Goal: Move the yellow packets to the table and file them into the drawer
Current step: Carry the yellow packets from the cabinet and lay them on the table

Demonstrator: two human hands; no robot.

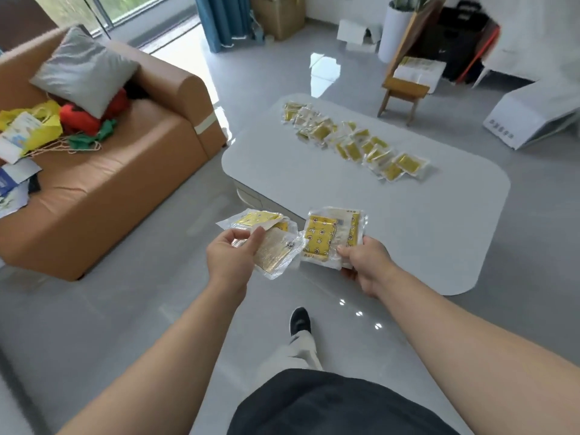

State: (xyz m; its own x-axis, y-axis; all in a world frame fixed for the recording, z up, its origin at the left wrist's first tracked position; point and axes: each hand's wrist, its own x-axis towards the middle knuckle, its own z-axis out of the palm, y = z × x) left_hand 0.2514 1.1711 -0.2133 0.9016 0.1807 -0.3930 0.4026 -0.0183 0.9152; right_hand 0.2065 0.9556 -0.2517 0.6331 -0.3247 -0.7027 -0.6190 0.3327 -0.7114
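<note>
Just short of the table [423, 233], a left stack [276, 246] is gripped by the left hand [230, 257], a right stack [323, 238] by the right hand [367, 262]. A packet row [354, 142] is spread on the table; a sofa [125, 171] is seen left.

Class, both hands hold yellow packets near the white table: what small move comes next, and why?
Probably lower both handfuls onto the table beside the row of packets: left hand and right hand each grip packets not yet set down.
</note>
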